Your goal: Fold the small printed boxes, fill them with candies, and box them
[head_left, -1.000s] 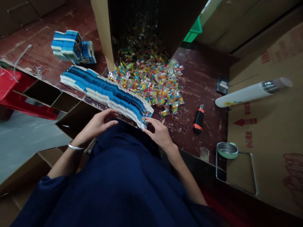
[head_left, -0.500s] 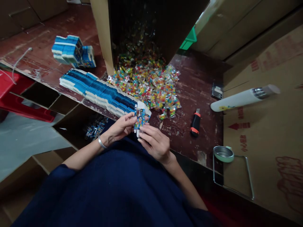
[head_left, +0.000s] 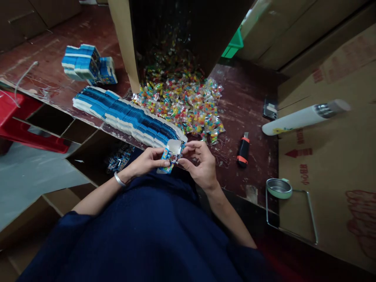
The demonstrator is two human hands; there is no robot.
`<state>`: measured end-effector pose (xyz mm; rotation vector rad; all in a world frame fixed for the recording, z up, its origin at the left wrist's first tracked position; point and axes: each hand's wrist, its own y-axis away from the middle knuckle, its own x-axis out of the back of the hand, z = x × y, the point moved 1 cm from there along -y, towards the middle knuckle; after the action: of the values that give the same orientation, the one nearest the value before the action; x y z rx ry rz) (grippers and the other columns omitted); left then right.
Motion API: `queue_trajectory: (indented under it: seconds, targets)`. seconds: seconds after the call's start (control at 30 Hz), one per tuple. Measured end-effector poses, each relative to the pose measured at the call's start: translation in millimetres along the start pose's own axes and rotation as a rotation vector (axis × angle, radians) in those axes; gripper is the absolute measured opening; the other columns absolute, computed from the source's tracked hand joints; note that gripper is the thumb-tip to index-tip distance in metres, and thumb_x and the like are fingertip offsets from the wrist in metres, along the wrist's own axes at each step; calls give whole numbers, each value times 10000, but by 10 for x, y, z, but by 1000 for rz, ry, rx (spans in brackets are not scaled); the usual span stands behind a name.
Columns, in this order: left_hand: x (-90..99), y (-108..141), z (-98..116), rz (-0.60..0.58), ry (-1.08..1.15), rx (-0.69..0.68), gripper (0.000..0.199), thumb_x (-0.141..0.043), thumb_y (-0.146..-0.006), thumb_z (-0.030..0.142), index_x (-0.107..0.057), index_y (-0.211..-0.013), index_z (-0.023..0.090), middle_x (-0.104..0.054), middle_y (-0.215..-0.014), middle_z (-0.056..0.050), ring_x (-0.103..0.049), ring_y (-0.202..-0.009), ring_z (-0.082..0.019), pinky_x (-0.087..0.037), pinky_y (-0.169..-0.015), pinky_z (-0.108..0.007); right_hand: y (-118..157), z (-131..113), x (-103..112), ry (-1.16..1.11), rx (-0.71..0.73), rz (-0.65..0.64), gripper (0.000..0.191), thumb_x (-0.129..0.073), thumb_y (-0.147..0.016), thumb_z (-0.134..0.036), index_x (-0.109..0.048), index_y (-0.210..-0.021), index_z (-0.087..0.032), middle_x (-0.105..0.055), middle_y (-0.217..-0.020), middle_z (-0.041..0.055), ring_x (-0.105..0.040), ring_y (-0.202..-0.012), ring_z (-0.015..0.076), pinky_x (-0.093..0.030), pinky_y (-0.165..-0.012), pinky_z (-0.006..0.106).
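A small blue printed cardboard box is held in front of my body, tilted, its upper end standing open with pale inside showing. My left hand pinches it from the left, thumb across the printed face. My right hand has its thumb and curled fingers at the box's right upper edge; what lies between those fingers is partly hidden. Just beyond the hands runs a long row of flattened blue and white boxes. Clear packets of colourful candy spill out beside that row.
A black and orange utility knife lies right of the packets. Farther right are a white bottle and a metal cup in a wire holder. Stacked blue boxes stand far left. Below the table edge, an open carton contains small packs.
The small box has turned from upright to tilted, and its top has opened out. My right hand has moved up from the box's lower end to its upper right edge.
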<state>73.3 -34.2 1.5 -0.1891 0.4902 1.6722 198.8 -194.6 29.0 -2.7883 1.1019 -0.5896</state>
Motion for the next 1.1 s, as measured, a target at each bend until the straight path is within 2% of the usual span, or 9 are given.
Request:
queue_trajectory:
  seconds: [0.1,0.23,0.37,0.47,0.53,0.67,0.8,0.97,1.1]
  targets:
    - [-47,-58,-115,157,41,-79,369,-897,-711,418,-778,-943,158,-764,-903,-35,-688,-812,-174,-552,-804,-296,86,97,-146,-48,-82,48,325,-786,-845,-459,-677,-1048,-231,-730,-1003,45,-715,-851,192,-595,-729,299]
    - [-121,-72,-235,330,33,-178,382,-901,-703,432,-725,-890,148,-731,-835,-20,-665,-745,-146,-562,-732,-265,166,205,-318,-73,-149,163,217,-694,-925,-416,-684,-857,-211,-688,-775,-6,-649,-673,150,-545,-635,268]
    - [-123,-9,-239,491,-101,-357,574,-890,-738,357,-622,-1230,233,-702,-975,-10,-688,-773,-123,-593,-742,-237,142,271,-396,-73,-105,271,219,-708,-920,-399,-750,-1049,-228,-764,-922,16,-698,-770,177,-580,-731,306]
    - [-99,27,-228,431,-230,-383,673,-854,-784,337,-556,-1382,246,-691,-1118,-51,-707,-811,-128,-612,-774,-249,109,294,-418,-17,10,314,338,-709,-926,-359,-718,-1250,-261,-765,-1124,49,-718,-928,203,-586,-852,343]
    - [-79,37,-218,355,-255,-357,607,-832,-810,321,-591,-1357,220,-704,-1128,-69,-719,-898,-160,-617,-822,-269,95,295,-420,33,86,306,319,-706,-933,-336,-723,-1244,-271,-757,-1093,51,-706,-923,201,-578,-850,347]
    - [-49,44,-183,210,-169,-272,419,-809,-835,304,-651,-1205,186,-730,-1036,-61,-722,-944,-189,-615,-840,-286,67,288,-380,72,155,283,109,-677,-952,-326,-758,-959,-254,-721,-915,33,-684,-871,201,-566,-813,355]
    - [-51,39,-150,192,-129,-247,403,-837,-807,319,-627,-1120,178,-691,-1002,-42,-698,-837,-152,-603,-753,-250,27,277,-345,35,184,232,148,-677,-953,-300,-703,-821,-237,-716,-1015,43,-688,-979,198,-554,-897,358]
    - [-68,24,-108,270,-64,-308,454,-879,-760,301,-522,-1024,209,-594,-965,15,-623,-734,-75,-554,-660,-169,-35,222,-369,-244,30,208,189,-753,-898,-382,-636,-971,-252,-715,-942,15,-708,-876,176,-588,-803,316]
    - [-49,48,-95,241,-86,-265,422,-836,-805,304,-500,-1045,216,-584,-975,6,-648,-770,-95,-570,-686,-194,-115,157,-331,-328,-78,45,271,-812,-827,-439,-638,-797,-234,-689,-844,4,-668,-803,161,-565,-735,286]
